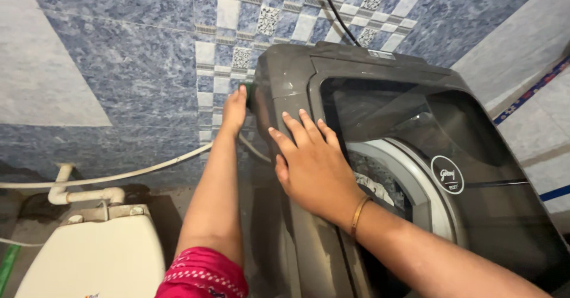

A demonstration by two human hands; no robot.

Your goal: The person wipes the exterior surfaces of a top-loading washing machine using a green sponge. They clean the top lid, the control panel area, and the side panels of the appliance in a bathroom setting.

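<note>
Nearest was a bit of pink patterned sleeve (pixel 202 274) at the bottom edge. Just past it, low on the left, sat a white toilet tank lid (pixel 89 256) with a white pipe (pixel 83 192) above it.

Next came the right hand (pixel 312 164). It lay flat and open on the top edge of a big dark grey washing machine (pixel 285 84), fingers spread, holding nothing. A thin gold bangle (pixel 358 215) sat on that wrist. The machine filled the right side of the view, right under that hand and up against the wall.

Its see-through dark lid (pixel 427 132) was shut, and some cloth (pixel 374 185) showed in the drum below.

Farther off, the left hand (pixel 234 108) reached along the machine's left side near the back corner. It seemed to press something small and green (pixel 250 93) there. Whether its fingers were curled could not be seen.

The machine looked heavy, hard and smooth, so it would not bend, and it might be slippery. The thick top rim and corners looked like the best places to hold.

Behind everything was a blue tiled wall (pixel 136 66), with a black cable (pixel 332 7) running up it.
</note>
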